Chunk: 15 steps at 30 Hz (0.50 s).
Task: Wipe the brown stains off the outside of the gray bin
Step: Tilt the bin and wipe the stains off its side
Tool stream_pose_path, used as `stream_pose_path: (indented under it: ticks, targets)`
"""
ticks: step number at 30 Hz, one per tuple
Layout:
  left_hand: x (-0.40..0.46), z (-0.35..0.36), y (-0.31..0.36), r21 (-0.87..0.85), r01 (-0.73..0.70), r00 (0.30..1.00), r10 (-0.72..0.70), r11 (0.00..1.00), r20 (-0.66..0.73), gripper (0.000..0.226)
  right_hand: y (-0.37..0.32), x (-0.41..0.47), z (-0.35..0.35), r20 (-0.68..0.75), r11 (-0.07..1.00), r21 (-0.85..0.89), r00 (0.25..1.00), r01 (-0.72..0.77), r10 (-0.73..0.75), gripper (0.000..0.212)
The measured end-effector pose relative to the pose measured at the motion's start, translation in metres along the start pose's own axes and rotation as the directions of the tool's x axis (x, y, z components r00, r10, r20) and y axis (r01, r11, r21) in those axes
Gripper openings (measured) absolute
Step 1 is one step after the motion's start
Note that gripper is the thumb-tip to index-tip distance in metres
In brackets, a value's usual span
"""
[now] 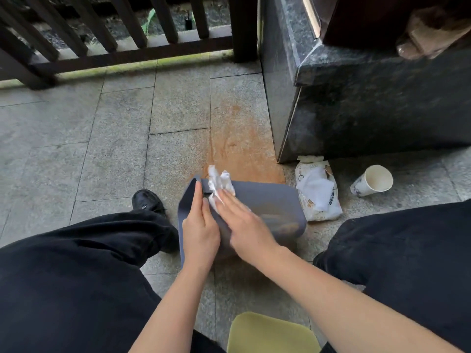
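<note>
The gray bin [270,197] lies on its side on the stone floor between my knees, its broad side facing up. Brown smears [283,224] show on that side near its right end. My left hand [200,228] grips the bin's left edge, thumb and fingers wrapped around the rim. My right hand [244,222] lies flat on the upper side and presses a crumpled white wipe [219,183] against it; the wipe sticks out beyond my fingertips. The hand looks blurred.
A pack of wet wipes [317,192] lies right of the bin, with a tipped paper cup [373,184] beyond it. A brown stain [237,146] marks the floor behind the bin. A dark stone block [369,105] rises at right, a wooden railing [114,44] behind. A yellow-green stool [270,335] sits below me.
</note>
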<state>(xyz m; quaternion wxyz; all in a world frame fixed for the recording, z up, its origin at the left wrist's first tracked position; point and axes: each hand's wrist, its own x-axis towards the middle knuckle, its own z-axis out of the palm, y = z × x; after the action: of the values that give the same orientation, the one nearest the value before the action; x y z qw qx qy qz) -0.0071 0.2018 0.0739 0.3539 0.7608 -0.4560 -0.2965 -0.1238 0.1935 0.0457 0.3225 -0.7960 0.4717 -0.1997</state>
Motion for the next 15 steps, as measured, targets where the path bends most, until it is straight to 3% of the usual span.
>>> stream_pose_path:
  ticks: [3,6,12,15]
  targets:
    - [0.004,-0.002,0.001,0.011,0.019,1.0,-0.019,1.0,-0.012,0.045,0.037,-0.003,-0.02,-0.003,0.97,-0.027,0.97,-0.243,0.243,0.092]
    - [0.007,-0.005,-0.001,0.049,0.069,0.997,-0.066,0.996,-0.046,0.045,0.065,-0.013,-0.034,0.04,0.86,-0.141,0.866,-0.49,0.499,0.086]
    - [0.015,-0.017,-0.005,0.02,0.157,0.987,-0.156,0.987,-0.042,0.042,0.078,-0.024,-0.031,0.123,0.807,-0.109,0.798,-0.58,0.59,0.08]
    - [0.014,-0.02,-0.002,-0.201,0.153,0.988,-0.146,0.968,0.051,0.04,0.081,-0.023,-0.03,0.119,0.787,-0.095,0.778,-0.609,0.617,0.079]
